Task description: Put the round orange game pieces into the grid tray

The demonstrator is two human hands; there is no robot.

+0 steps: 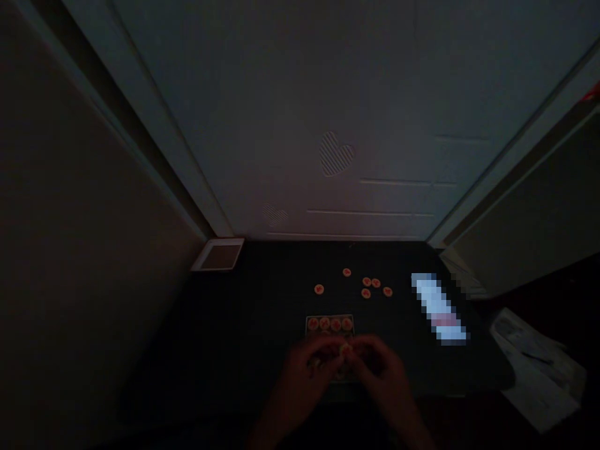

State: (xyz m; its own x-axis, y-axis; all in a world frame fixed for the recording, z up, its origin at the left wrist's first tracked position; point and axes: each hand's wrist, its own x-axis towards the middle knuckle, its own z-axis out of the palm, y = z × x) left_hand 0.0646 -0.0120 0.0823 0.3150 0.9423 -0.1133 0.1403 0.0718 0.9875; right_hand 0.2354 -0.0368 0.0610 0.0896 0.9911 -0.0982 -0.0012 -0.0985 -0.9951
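My left hand (304,369) and my right hand (379,365) meet over a shallow box (306,325) near the table's front edge. Between their fingertips is a small round Chinese chess piece (345,350) with a red mark; both hands are closed on it. The box's far row holds several chess pieces (335,324) side by side, red marks up. My hands and the dim light hide most of its nearer part. Beyond the box, a single chess piece (319,289) and another chess piece (347,272) lie apart. A loose group of chess pieces (367,282) is to their right.
The dark table (225,331) meets a pale panel (281,112) with raised hearts at the back. A white-rimmed tray or lid (238,245) lies at the far left corner. A bright, pixelated object (438,309) is on the right. Papers (539,369) sit beyond the right edge.
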